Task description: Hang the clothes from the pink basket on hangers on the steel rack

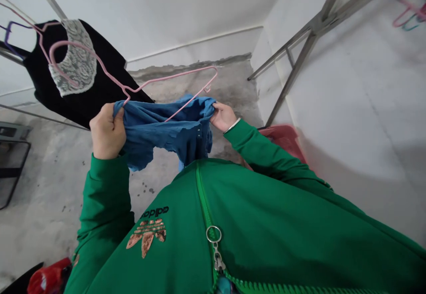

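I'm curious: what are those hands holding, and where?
A blue garment, held at opposite ends of its top edge by the left hand and right hand, with a pink wire hanger partly inside.

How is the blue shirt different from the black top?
The blue shirt is bunched up between the left hand and right hand, but the black top hangs smoother, away from the hands. The black top has a white lace patch; the blue shirt shows none. Both are soft cloth clothes.
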A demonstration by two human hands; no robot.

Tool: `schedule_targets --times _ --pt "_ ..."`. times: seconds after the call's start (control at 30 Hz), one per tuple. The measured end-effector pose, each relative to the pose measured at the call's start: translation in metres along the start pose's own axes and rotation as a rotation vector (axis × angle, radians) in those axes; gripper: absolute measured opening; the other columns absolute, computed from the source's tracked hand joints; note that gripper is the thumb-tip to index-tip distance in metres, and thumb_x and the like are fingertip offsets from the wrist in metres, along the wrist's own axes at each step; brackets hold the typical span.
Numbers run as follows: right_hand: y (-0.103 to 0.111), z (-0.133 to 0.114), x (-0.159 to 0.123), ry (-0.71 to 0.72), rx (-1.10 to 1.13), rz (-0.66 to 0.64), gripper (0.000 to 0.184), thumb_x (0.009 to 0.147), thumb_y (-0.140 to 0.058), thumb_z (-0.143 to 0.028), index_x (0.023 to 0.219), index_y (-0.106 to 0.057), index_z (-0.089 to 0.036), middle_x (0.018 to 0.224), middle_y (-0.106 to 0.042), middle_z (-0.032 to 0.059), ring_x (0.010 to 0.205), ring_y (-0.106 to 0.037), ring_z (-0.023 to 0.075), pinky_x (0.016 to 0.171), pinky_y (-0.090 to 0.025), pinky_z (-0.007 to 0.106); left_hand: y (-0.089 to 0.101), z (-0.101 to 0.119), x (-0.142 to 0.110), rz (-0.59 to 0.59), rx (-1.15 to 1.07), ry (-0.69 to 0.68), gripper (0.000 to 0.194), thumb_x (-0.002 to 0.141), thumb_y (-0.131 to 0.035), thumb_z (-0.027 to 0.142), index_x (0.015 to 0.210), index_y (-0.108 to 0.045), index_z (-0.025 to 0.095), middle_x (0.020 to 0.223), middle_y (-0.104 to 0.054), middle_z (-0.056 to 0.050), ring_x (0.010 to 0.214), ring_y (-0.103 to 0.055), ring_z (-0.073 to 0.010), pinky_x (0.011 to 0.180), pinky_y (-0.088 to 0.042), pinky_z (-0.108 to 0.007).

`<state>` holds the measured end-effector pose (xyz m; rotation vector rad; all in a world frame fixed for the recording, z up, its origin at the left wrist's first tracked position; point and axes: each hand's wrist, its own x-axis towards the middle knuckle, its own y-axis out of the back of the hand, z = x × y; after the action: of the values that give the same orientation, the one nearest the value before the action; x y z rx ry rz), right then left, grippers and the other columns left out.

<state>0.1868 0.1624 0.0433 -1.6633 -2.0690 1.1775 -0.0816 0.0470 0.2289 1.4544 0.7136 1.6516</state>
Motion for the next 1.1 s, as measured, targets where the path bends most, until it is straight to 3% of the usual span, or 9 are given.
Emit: schedule_targets --times 0.17,0.27,0.4,0.57,0.67,0.8,0.87,0.97,1.1 --pt "0.009 -0.02 -0.002 0.041 -0.275 -0.027 0.048 0.047 -0.076 -0.018 0.093 -0.062 -0.02 0.077 -0.064 -0.0028 0.066 -0.058 0.0121 0.063 -0.05 0.026 -0.001 0.006 0.004 -0.014 -0.061 0.005 0.022 0.09 -0.049 0.021 0.097 -0.066 0.01 0.077 -0.062 -0.002 0.071 -0.058 -0.0109 0.066 -0.044 -0.022" --pt "0.02 -0.03 0.005 0.091 -0.664 0.037 0.034 0.043 -0.077 -0.016 0.075 -0.065 -0.016 0.065 -0.06 -0.0022 0.062 -0.053 0.0116 0.057 -0.045 0.024 0.001 0.013 0.005 -0.072 -0.11 -0.035 0.023 0.091 -0.048 0.023 0.1 -0.066 0.012 0.08 -0.064 -0.001 0.072 -0.059 -0.0103 0.066 -0.045 -0.021" --pt "0.033 -0.038 0.017 0.132 -1.06 -0.105 0.02 0.051 -0.073 -0.027 0.054 -0.057 -0.015 0.053 -0.052 -0.0021 0.057 -0.048 0.0113 0.057 -0.041 0.025 0.006 0.024 0.008 -0.138 -0.126 -0.166 0.024 0.094 -0.046 0.027 0.1 -0.066 0.014 0.083 -0.065 -0.003 0.075 -0.06 -0.0113 0.069 -0.047 -0.021" --pt "0.034 -0.043 0.015 0.259 -1.018 -0.312 0.035 0.054 -0.074 -0.034 0.054 -0.044 -0.017 0.098 -0.067 0.0087 0.09 -0.06 0.0192 0.081 -0.048 0.032 0.009 0.032 0.013 -0.158 -0.152 -0.308 0.022 0.095 -0.044 0.025 0.096 -0.064 0.016 0.082 -0.065 -0.004 0.076 -0.061 -0.0137 0.071 -0.049 -0.024" --pt "0.028 -0.038 0.011 0.174 -1.061 -0.535 0.036 0.057 -0.077 -0.04 0.067 -0.052 -0.015 0.108 -0.066 0.0112 0.096 -0.061 0.021 0.086 -0.047 0.035 0.01 0.036 0.014 -0.155 -0.161 -0.34 0.019 0.095 -0.044 0.026 0.096 -0.063 0.02 0.079 -0.063 -0.003 0.076 -0.062 -0.0147 0.07 -0.049 -0.025" --pt "0.004 -0.01 0.004 -0.027 -1.231 -0.746 0.065 0.067 -0.074 -0.041 0.121 -0.054 -0.012 0.109 -0.067 0.0109 0.097 -0.063 0.0204 0.086 -0.047 0.033 0.01 0.042 0.017 -0.146 -0.152 -0.393 0.019 0.095 -0.045 0.026 0.097 -0.062 0.019 0.078 -0.062 -0.003 0.073 -0.059 -0.0139 0.067 -0.047 -0.025" --pt "-0.011 0.011 -0.003 -0.081 -1.4 -0.752 0.069 0.074 -0.07 -0.041 0.134 -0.048 -0.014 0.111 -0.068 0.0095 0.098 -0.063 0.0199 0.087 -0.046 0.03 0.01 0.045 0.018 -0.15 -0.143 -0.42 0.02 0.096 -0.044 0.025 0.096 -0.062 0.017 0.077 -0.061 -0.003 0.072 -0.058 -0.0134 0.065 -0.046 -0.024" --pt "-0.025 0.036 -0.011 -0.039 -1.711 -0.677 0.046 0.081 -0.062 -0.034 0.126 -0.059 -0.02 0.106 -0.069 0.0063 0.097 -0.063 0.0211 0.083 -0.046 0.028 0.012 0.044 0.017 -0.158 -0.111 -0.431 0.021 0.096 -0.043 0.025 0.094 -0.062 0.017 0.077 -0.06 -0.003 0.071 -0.057 -0.0137 0.063 -0.044 -0.024" --pt "-0.012 0.037 0.001 0.258 -1.851 -0.397 0.025 0.079 -0.05 -0.018 0.096 -0.068 -0.015 0.101 -0.067 0.0119 0.094 -0.06 0.0234 0.079 -0.045 0.031 0.015 0.03 0.012 -0.178 0.031 -0.361 0.021 0.095 -0.04 0.026 0.094 -0.06 0.019 0.08 -0.06 -0.004 0.073 -0.057 -0.0155 0.064 -0.042 -0.027"
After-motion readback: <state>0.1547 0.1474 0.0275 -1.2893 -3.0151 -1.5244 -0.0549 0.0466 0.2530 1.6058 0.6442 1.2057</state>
